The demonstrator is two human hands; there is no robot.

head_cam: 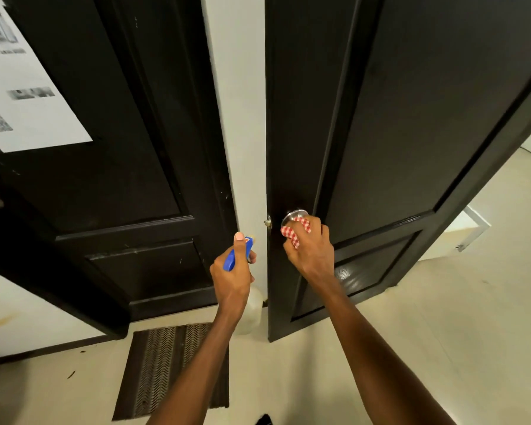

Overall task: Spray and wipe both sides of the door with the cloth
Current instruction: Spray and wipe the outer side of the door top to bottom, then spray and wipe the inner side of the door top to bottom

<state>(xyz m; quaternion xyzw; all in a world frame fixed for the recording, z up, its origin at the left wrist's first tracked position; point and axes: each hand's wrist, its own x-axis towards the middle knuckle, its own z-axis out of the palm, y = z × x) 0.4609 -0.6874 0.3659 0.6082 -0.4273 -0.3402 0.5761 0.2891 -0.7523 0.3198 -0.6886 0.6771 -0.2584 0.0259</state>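
A dark brown panelled door point(396, 118) stands ajar on the right, its edge toward me. My right hand point(311, 250) presses a red-and-white checked cloth point(295, 231) against the silver round knob point(295, 215). Left of the door's edge, my left hand point(232, 277) grips a spray bottle with a blue trigger head point(236, 254); its clear body point(253, 311) hangs below the hand. The nozzle points at the white wall strip between the doors.
A second dark door point(120, 148) with a white printed sheet point(22, 96) is shut on the left. A brown patterned mat point(172, 363) lies on the pale floor point(411, 332) in front of it. Behind the open door is another room with a white ledge point(472, 228).
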